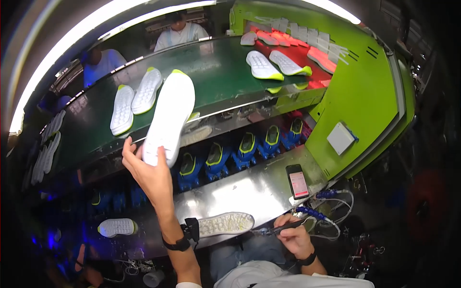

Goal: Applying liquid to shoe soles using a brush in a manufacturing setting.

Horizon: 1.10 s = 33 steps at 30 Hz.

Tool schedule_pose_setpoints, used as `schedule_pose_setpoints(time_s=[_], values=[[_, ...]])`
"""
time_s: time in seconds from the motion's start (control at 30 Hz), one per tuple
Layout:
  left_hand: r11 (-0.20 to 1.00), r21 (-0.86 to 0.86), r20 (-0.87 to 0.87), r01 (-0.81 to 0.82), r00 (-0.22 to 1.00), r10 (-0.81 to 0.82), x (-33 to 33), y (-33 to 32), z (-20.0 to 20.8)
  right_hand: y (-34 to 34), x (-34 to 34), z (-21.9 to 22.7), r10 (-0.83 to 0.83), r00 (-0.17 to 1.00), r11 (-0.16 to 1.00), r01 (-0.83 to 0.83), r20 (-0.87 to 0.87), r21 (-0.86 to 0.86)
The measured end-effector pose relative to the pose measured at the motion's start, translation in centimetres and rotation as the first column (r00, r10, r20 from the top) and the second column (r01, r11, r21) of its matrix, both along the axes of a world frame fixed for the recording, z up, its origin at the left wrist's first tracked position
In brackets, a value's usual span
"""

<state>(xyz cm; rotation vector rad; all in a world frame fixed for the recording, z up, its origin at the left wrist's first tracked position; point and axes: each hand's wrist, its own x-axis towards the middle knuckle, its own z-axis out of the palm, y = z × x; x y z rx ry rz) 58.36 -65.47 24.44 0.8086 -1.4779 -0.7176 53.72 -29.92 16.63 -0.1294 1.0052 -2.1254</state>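
Note:
My left hand [152, 174] grips the heel end of a white shoe sole [173, 108] with a yellow-green tip, held up over the edge of the green conveyor belt [216, 65]. Its fingers are closed, the thumb beneath and index on the surface. Near my body, my right hand [294, 238] is wrapped round a slim dark-handled tool [281, 228]; its tip is too dim to identify. The tool's end lies close to another sole [225, 224], textured face up, on the metal ledge [235, 189]. My left forearm passes beside that sole.
Several white soles [122, 109] lie on the belt, more [265, 66] near the red-lit opening of a green machine [365, 91]. Blue shoe uppers [247, 146] stand in a row below. A phone [297, 181] and blue hoses [314, 212] sit right. Two people work across the belt.

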Motion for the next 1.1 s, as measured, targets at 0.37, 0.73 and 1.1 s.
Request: schedule_pose_setpoints(time_s=[0.37, 0.73, 1.1], values=[[-0.643, 0.452, -0.888, 0.618, 0.375, -0.265, 8.4, 16.5, -19.4, 0.1, -0.8, -0.8, -0.178, 0.959, 0.974, 0.203, -0.219, 0.099], [-0.059, 0.769, -0.585, 0.636, 0.663, -0.467, 17.9, 21.9, -16.6, -9.4, 0.2, 1.6, 0.12, 0.305, 0.954, 0.228, -0.945, 0.195], [-0.062, 0.551, -0.832, 0.832, 0.543, -0.111, 16.3, 20.0, -13.5, -8.3, 8.3, -0.7, 0.142, 0.246, 0.99, -0.037, -0.959, 0.137]])
